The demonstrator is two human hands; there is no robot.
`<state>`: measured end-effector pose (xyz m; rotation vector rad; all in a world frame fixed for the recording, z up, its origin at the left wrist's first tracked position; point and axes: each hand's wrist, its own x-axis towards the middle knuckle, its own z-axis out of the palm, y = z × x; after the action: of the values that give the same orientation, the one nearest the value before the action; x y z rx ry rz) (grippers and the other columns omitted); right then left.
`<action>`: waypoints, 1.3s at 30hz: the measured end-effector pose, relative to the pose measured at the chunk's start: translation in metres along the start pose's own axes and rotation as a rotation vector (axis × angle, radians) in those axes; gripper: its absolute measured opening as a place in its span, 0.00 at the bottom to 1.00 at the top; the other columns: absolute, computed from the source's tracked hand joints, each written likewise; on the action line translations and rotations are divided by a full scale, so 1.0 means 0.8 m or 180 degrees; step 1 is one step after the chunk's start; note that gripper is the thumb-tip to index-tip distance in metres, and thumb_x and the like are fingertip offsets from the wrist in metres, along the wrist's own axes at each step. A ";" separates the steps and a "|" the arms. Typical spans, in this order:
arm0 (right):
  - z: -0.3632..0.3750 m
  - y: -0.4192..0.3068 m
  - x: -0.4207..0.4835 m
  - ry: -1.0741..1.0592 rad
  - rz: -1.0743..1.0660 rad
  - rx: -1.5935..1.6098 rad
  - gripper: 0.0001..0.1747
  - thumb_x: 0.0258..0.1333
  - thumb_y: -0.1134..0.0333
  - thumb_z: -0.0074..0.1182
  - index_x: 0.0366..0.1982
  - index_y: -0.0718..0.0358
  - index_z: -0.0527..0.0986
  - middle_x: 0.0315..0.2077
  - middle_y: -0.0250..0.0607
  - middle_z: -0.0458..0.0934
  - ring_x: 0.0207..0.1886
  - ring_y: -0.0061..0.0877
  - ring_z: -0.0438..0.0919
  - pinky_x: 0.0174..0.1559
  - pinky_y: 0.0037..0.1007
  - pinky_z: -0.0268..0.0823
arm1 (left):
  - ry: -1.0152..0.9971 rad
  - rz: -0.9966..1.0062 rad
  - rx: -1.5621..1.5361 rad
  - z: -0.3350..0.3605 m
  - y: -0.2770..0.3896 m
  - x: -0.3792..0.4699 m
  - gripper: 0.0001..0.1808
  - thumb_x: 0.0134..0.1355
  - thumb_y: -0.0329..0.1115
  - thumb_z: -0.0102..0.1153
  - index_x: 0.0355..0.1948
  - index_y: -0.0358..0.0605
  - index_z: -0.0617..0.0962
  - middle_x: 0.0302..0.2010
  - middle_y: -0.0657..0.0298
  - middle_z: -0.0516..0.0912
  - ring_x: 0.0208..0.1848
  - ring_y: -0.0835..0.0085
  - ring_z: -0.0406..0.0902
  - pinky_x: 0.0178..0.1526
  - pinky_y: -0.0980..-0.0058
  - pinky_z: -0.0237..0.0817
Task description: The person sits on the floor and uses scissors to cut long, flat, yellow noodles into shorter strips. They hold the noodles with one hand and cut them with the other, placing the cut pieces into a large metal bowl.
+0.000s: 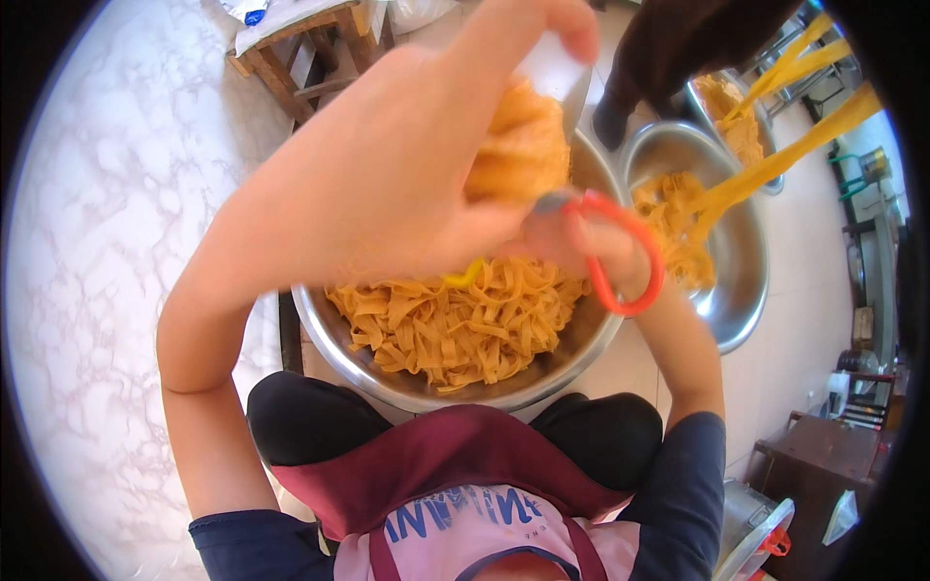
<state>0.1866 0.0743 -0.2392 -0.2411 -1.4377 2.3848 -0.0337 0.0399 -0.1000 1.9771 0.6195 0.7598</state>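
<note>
My left hand [392,160], large and close to the camera, is curled around a folded orange bundle of soft, sheet-like food [527,149]. Just below and to its right, my blurred right hand [581,236] grips scissors with red loop handles [657,265]; their blades cannot be made out. Beneath both hands, a big round steel basin [349,374] holds a heap of flat, noodle-like orange strips [465,334]. A small yellow object [465,274] shows under my left hand, partly hidden.
A second steel basin [745,290] with similar strips stands at the right, long yellow strips [792,156] hanging into it. Behind it are a steel tray of orange pieces [741,138] and a person's dark-clothed leg [617,94]. A marble-patterned surface [109,290] lies left; a wooden stand [290,43] is beyond.
</note>
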 end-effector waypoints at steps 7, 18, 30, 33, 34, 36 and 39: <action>0.024 -0.126 0.041 -0.0802 -0.0694 -0.2428 0.17 0.61 0.57 0.52 0.42 0.63 0.69 0.29 0.39 0.73 0.28 0.25 0.75 0.34 0.23 0.67 | 0.1246 0.0435 0.1509 -0.003 -0.110 -0.031 0.22 0.51 0.32 0.69 0.47 0.38 0.78 0.41 0.59 0.84 0.47 0.66 0.81 0.52 0.69 0.72; 0.035 -0.211 0.001 -0.0025 -0.0910 -0.0683 0.18 0.66 0.52 0.45 0.40 0.62 0.68 0.25 0.33 0.68 0.27 0.24 0.70 0.31 0.24 0.65 | -0.0376 -0.0515 -0.1471 0.050 -0.168 -0.065 0.15 0.51 0.34 0.68 0.37 0.41 0.76 0.18 0.67 0.76 0.27 0.74 0.80 0.68 0.55 0.54; -0.040 0.038 -0.047 0.1126 0.0729 0.0725 0.12 0.67 0.56 0.45 0.38 0.58 0.68 0.19 0.31 0.68 0.19 0.19 0.69 0.20 0.23 0.62 | 0.2615 -0.1315 -0.1773 0.023 -0.030 -0.307 0.31 0.49 0.35 0.67 0.52 0.27 0.73 0.40 0.52 0.82 0.35 0.68 0.81 0.38 0.76 0.74; -0.097 0.083 -0.050 0.1942 0.0457 0.0892 0.11 0.66 0.57 0.48 0.34 0.55 0.67 0.18 0.28 0.66 0.16 0.16 0.64 0.17 0.21 0.59 | 0.2342 -0.2361 -0.1971 0.027 -0.043 -0.228 0.29 0.52 0.27 0.56 0.56 0.24 0.68 0.35 0.56 0.79 0.19 0.78 0.68 0.20 0.83 0.62; -0.113 0.098 -0.061 0.1878 0.0208 0.0996 0.13 0.67 0.55 0.46 0.33 0.55 0.66 0.19 0.29 0.67 0.17 0.17 0.65 0.17 0.22 0.60 | 0.2101 -0.2900 -0.2663 0.019 -0.051 -0.213 0.26 0.55 0.27 0.55 0.55 0.26 0.68 0.33 0.59 0.77 0.16 0.83 0.65 0.16 0.86 0.57; -0.115 0.095 -0.079 0.1564 0.0121 0.1029 0.14 0.66 0.52 0.45 0.39 0.55 0.67 0.27 0.35 0.72 0.29 0.23 0.73 0.29 0.28 0.68 | 0.2544 -0.3248 -0.2458 0.016 -0.082 -0.196 0.20 0.60 0.29 0.52 0.51 0.28 0.70 0.32 0.62 0.75 0.14 0.87 0.62 0.13 0.87 0.54; -0.094 0.103 -0.105 0.0900 0.0127 0.1140 0.25 0.60 0.49 0.51 0.51 0.58 0.66 0.42 0.44 0.74 0.44 0.30 0.74 0.48 0.36 0.68 | 0.2769 -0.2678 -0.3132 0.007 -0.079 -0.130 0.15 0.65 0.31 0.47 0.49 0.29 0.71 0.33 0.64 0.75 0.12 0.88 0.60 0.13 0.88 0.55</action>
<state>0.2717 0.0696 -0.3500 -0.4932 -0.8727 2.4664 -0.1090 -0.0041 -0.1852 0.3421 1.1656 1.0552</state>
